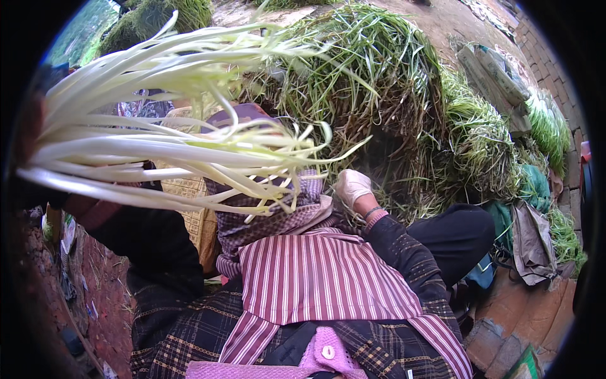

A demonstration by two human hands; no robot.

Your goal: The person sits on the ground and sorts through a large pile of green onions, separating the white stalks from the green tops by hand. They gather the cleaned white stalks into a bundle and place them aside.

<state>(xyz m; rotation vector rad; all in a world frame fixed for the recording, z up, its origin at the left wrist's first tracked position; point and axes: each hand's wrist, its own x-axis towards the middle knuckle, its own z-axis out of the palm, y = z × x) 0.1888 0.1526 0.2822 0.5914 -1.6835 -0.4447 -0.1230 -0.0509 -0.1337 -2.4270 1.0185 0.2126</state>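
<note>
My left hand (pixel 32 128) is a dark, blurred shape at the far left rim, closed around one end of a bundle of long white and pale yellow-green plant stalks (pixel 142 149). The stalks fan out to the right across the upper left of the view, close to the camera. My right hand (pixel 354 188), in a thin whitish glove, is curled at the lower edge of a large heap of green leafy plants with brown roots (pixel 360 71). Whether anything is inside its fingers is hidden. Below the stalks lies checked cloth (pixel 265 222) over my lap.
More green plants (pixel 478 128) and a long greyish bundle (pixel 494 85) lie to the right. Green and grey-brown bags (pixel 532 241) rest beside my bent knee (pixel 454 232). A yellow-brown printed sack (pixel 191 208) stands left of centre. Brick paving (pixel 549 52) runs along the right; reddish ground (pixel 106 284) shows at left.
</note>
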